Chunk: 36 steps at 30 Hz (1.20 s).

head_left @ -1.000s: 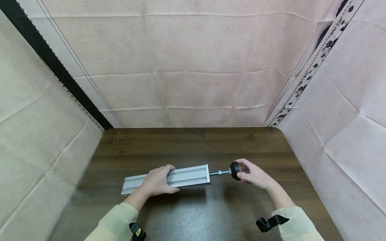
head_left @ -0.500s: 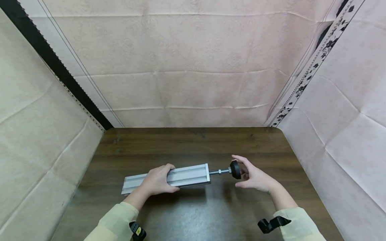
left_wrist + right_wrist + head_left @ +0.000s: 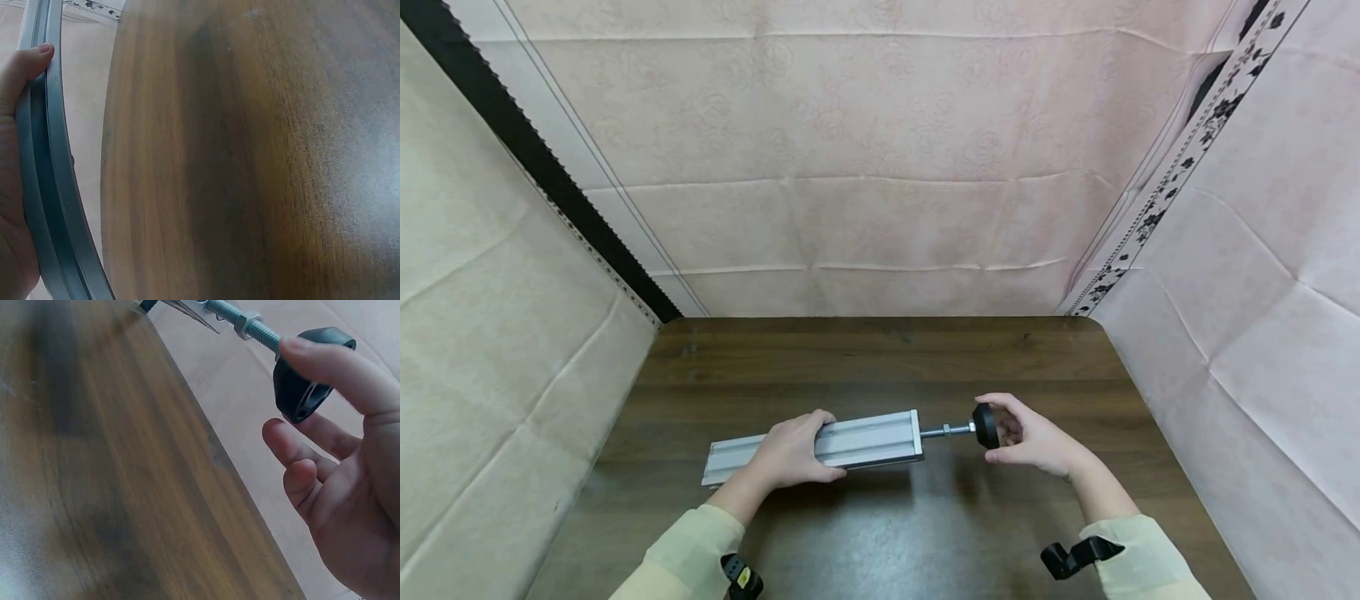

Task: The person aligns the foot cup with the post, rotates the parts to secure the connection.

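Observation:
A silver aluminium profile [image 3: 872,439], grooved along its length, is held slightly tilted over the table. My left hand [image 3: 796,450] grips it around its middle; the left wrist view shows the thumb [image 3: 39,53] lying across the profile [image 3: 53,169]. From its right end sticks a threaded bolt [image 3: 946,430] with a hex nut [image 3: 247,325] on it. A round black levelling foot [image 3: 985,426] caps the bolt. My right hand [image 3: 1030,437] has its thumb and index finger curved around this foot. In the right wrist view the thumb overlaps the foot [image 3: 303,387], other fingers curling below.
The brown wooden table [image 3: 880,358] spans the space under both hands. Pale cloth [image 3: 880,167] hangs behind it and at both sides. Black wrist mounts [image 3: 1081,557] sit on the pale sleeves.
My right thumb and index finger spread apart from the foot, then came closer around it again. The left hand and the profile have hardly moved.

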Available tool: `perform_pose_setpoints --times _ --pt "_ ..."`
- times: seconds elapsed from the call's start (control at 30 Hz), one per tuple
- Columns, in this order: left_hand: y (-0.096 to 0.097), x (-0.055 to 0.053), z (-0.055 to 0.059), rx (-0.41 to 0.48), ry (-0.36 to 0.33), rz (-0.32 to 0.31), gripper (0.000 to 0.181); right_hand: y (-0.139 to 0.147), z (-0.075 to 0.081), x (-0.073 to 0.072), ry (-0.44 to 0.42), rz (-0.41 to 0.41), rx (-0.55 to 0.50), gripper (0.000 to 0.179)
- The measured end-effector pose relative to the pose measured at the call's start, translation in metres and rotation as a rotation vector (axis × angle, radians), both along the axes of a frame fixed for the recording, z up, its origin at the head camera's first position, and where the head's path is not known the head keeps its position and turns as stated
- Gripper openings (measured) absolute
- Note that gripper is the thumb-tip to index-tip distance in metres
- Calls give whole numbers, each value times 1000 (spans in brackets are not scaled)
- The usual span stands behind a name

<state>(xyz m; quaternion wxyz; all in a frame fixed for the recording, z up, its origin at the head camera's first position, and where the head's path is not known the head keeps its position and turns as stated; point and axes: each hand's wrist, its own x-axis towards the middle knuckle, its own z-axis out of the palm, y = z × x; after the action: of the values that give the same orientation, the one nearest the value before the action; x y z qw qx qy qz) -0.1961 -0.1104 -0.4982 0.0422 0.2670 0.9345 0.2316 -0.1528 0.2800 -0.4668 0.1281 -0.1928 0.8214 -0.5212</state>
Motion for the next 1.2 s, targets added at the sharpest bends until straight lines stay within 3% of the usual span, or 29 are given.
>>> perform_pose_setpoints --times 0.37,0.83,1.2 --pt "4 1 2 18 -24 -18 69 3 -3 -2 20 -20 -39 44" --pt "4 3 0 21 15 -42 71 4 0 -1 8 -33 -20 41" --pt "3 3 3 -23 23 -89 87 4 1 -2 10 -24 -25 39"
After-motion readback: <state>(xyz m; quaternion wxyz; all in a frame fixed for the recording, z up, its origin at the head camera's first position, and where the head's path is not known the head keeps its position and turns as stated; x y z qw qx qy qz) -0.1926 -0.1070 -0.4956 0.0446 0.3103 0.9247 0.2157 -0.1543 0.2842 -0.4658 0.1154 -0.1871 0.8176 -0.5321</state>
